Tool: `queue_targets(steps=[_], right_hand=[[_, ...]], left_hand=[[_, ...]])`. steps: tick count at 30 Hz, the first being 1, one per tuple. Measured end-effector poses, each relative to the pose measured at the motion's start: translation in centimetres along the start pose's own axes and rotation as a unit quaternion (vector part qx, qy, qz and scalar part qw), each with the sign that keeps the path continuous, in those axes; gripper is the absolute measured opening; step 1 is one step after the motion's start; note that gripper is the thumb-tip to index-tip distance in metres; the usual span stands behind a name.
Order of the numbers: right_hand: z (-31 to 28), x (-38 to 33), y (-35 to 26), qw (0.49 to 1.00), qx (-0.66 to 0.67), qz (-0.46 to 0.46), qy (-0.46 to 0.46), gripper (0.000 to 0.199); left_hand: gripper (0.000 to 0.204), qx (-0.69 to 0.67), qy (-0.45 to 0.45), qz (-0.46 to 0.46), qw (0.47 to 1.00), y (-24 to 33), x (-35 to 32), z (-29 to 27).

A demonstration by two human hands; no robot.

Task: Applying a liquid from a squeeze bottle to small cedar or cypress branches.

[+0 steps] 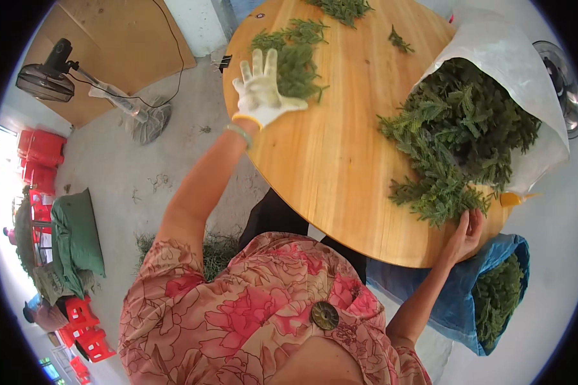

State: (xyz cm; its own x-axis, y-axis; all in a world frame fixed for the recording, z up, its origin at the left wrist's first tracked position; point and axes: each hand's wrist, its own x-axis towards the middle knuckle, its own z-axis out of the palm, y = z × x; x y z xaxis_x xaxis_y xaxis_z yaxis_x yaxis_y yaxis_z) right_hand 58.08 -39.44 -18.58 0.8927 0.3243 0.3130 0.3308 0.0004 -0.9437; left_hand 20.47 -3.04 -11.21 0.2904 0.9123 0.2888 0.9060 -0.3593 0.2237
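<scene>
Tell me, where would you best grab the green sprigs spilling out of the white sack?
Probably at the near tip of the green sprigs, coming from the table's near edge: they fan out of the white sack toward the bare right hand, which already touches them.

A fan (51, 77) stands on the floor at far left, its cord running past cardboard (109, 38). Red crates (42, 157) stack at left beside a green sack (77, 234). A blue bag (488, 295) of greenery sits near right, under the table edge.
</scene>
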Motion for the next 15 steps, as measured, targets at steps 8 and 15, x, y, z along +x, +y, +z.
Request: queue_targets(steps=[8,15], right_hand=[[0.0,-0.8,-0.9,0.996,-0.061,-0.041,0.048,0.033],[-2.9,1.5,-2.4,0.962,-0.191,-0.142,0.134,0.023]], left_hand=[[0.123,-0.063,0.055,0.182,0.980,-4.6,12.4,5.8],[0.109,-0.159,-0.017,0.192,0.968,-3.2,7.7,1.9]])
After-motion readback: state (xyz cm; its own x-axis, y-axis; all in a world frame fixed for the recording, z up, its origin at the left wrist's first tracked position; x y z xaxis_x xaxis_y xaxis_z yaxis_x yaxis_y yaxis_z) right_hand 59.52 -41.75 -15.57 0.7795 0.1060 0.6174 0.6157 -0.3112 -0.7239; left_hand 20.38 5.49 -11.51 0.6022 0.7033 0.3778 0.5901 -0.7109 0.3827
